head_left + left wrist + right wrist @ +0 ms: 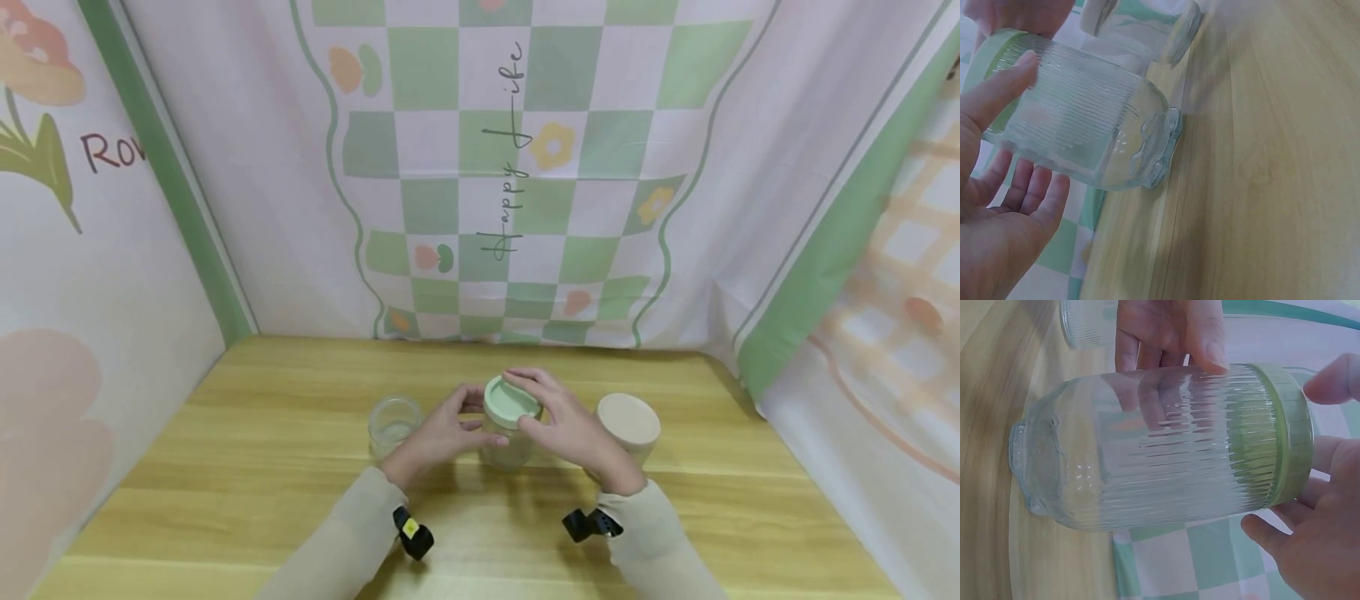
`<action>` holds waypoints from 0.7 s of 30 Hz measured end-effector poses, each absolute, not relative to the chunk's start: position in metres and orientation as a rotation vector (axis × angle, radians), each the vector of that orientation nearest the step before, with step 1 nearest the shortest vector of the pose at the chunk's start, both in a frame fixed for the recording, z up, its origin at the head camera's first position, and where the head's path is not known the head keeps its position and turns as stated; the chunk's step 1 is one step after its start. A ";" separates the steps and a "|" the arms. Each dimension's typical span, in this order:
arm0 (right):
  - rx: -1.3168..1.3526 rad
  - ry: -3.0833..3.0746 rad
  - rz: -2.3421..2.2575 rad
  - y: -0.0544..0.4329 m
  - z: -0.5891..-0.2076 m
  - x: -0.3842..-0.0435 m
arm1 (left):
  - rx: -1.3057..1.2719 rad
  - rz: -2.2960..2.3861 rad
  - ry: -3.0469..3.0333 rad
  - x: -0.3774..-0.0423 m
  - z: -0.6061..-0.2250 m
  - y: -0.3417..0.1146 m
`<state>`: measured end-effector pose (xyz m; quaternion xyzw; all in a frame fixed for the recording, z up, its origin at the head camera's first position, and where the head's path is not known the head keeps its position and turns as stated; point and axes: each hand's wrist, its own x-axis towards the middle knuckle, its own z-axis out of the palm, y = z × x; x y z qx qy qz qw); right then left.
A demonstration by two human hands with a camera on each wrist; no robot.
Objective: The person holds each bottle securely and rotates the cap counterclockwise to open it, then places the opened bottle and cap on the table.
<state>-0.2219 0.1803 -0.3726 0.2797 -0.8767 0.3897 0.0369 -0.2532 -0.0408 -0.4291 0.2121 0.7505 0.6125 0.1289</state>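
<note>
A ribbed clear glass jar (507, 455) with a pale green lid (504, 402) stands upright on the wooden table, between both hands. My left hand (444, 427) holds the jar's side just under the lid, thumb on the near side and fingers around the far side. Over the top, my right hand (568, 423) grips the lid at its rim, with fingers at the far edge and thumb at the near edge. In the right wrist view the lid (1294, 431) sits on the jar's mouth, and the ribbed jar (1154, 456) shows a scalloped foot.
An open glass jar (393, 423) stands left of the left hand. Behind the right forearm is another jar with a beige lid (628, 418), partly hidden. The wooden table (300, 500) ends at a checkered curtain (495, 183) at the back and cloth walls at the sides.
</note>
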 end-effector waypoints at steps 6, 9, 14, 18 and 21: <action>0.868 -2.673 1.227 0.181 -0.373 -0.224 | 0.626 1.768 2.195 -0.254 -0.429 -0.041; 0.862 -2.653 1.215 0.182 -0.373 -0.224 | 0.624 1.771 2.186 -0.253 -0.428 -0.041; 0.778 -2.635 1.128 0.177 -0.373 -0.223 | 0.637 1.783 2.171 -0.253 -0.429 -0.041; 0.671 -2.595 0.988 0.171 -0.372 -0.222 | 0.630 1.788 2.163 -0.253 -0.430 -0.041; 0.590 -2.572 0.900 0.168 -0.372 -0.221 | 0.620 1.792 2.162 -0.253 -0.429 -0.041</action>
